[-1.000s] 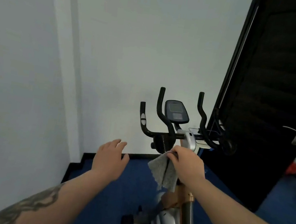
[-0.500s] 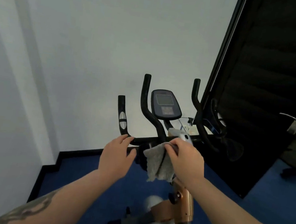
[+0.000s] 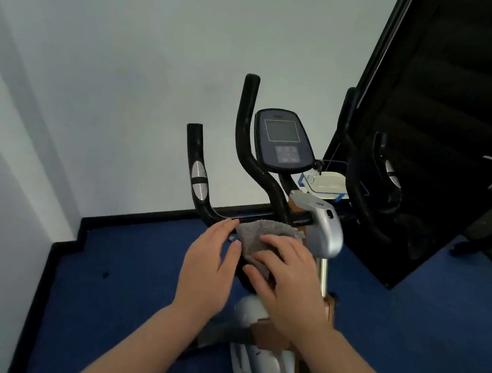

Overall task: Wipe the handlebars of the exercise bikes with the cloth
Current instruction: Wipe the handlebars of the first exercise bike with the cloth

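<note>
**Handlebars: cloth placed at the crossbar**

The handlebars (image 3: 242, 167) stand directly ahead of the person, black bars rising either side of the console (image 3: 283, 141). The cloth (image 3: 258, 238) lies bunched just below the crossbar, left of the silver stem cover (image 3: 323, 228). The right hand (image 3: 288, 281) presses it with spread, lightly bent fingers. The left hand (image 3: 207, 267) is relaxed, fingertips touching the cloth edge. Judged step: wiping is starting. The next move calls for carrying the cloth along the bar and up the left grip.
</note>
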### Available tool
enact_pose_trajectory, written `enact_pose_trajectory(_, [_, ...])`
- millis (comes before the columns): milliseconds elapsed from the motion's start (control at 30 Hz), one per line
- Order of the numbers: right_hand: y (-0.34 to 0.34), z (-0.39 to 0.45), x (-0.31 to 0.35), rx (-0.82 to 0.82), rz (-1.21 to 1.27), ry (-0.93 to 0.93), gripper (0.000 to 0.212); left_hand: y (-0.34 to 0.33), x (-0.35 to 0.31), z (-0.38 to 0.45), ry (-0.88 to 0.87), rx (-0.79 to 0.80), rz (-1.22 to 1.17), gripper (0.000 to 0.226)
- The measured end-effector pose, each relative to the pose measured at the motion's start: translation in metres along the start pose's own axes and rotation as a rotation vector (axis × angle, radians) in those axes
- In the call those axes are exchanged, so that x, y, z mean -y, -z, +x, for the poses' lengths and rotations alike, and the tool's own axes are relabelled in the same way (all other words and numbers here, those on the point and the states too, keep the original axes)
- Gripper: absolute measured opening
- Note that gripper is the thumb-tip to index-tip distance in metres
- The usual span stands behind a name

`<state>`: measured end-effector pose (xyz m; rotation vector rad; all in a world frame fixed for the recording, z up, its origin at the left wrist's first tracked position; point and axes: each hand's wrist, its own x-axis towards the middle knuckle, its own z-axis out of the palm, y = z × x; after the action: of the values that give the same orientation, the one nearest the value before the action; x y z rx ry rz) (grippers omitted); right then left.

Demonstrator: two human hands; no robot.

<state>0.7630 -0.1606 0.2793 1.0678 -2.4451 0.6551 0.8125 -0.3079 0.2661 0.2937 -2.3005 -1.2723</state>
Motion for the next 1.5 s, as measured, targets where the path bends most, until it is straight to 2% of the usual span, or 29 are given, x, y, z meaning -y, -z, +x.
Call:
enact_pose_trajectory(67, [0.002, -0.002, -0.007, 0.011, 0.023, 0.016, 0.026, -0.002, 0.003, 0.0, -0.03, 0.028, 0.011, 0.04])
enact_pose_trajectory(200, [0.002, 0.014, -0.012, 0.033, -0.091, 0.049, 0.028, -0.006, 0.007, -0.001, -0.072, 0.075, 0.009, 0.041])
enact_pose_trajectory(433, [-0.014, -0.011, -0.003, -0.045, -0.2, 0.053, 0.031, -0.013, 0.013, -0.004, -0.117, 0.143, 0.011, 0.049])
enact_pose_trajectory(600, [-0.003, -0.021, -0.001, -0.025, -0.217, 0.056, 0.018, -0.012, 0.02, -0.004, -0.133, 0.142, 0.028, 0.049])
enact_pose_trajectory(733, [0.003, 0.013, 0.002, -0.144, -0.212, -0.011, 0.01, -0.015, 0.021, -0.007, -0.064, 0.163, -0.1, 0.048])
enact_pose_trajectory(833, [-0.008, 0.021, 0.005, -0.073, -0.314, -0.017, 0.018, -0.02, 0.02, -0.014, -0.012, 0.129, -0.144, 0.048])
enact_pose_trajectory(933, [-0.006, -0.003, -0.007, 0.028, -0.34, 0.063, 0.032, -0.02, 0.019, -0.015, 0.013, 0.118, -0.113, 0.046])
enact_pose_trajectory(1033, [0.004, -0.021, -0.013, 0.112, -0.294, 0.088, 0.039, -0.014, 0.02, -0.013, 0.04, 0.171, -0.085, 0.049])
enact_pose_trajectory(1133, [0.004, 0.005, -0.005, -0.027, -0.186, 0.038, 0.02, -0.013, 0.021, -0.014, 0.054, 0.181, -0.124, 0.05])
enact_pose_trajectory(1200, [-0.001, 0.025, 0.003, -0.08, -0.202, 0.002, 0.014, -0.015, 0.019, -0.016, 0.061, 0.154, -0.172, 0.05])
enact_pose_trajectory(1367, [-0.008, -0.01, 0.011, 0.006, -0.153, -0.03, 0.025, -0.016, 0.017, -0.019, 0.056, 0.128, -0.177, 0.045])
enact_pose_trajectory(1500, [0.01, -0.013, 0.007, 0.065, -0.036, -0.067, 0.014, -0.013, 0.017, -0.016, 0.012, 0.128, -0.049, 0.047])
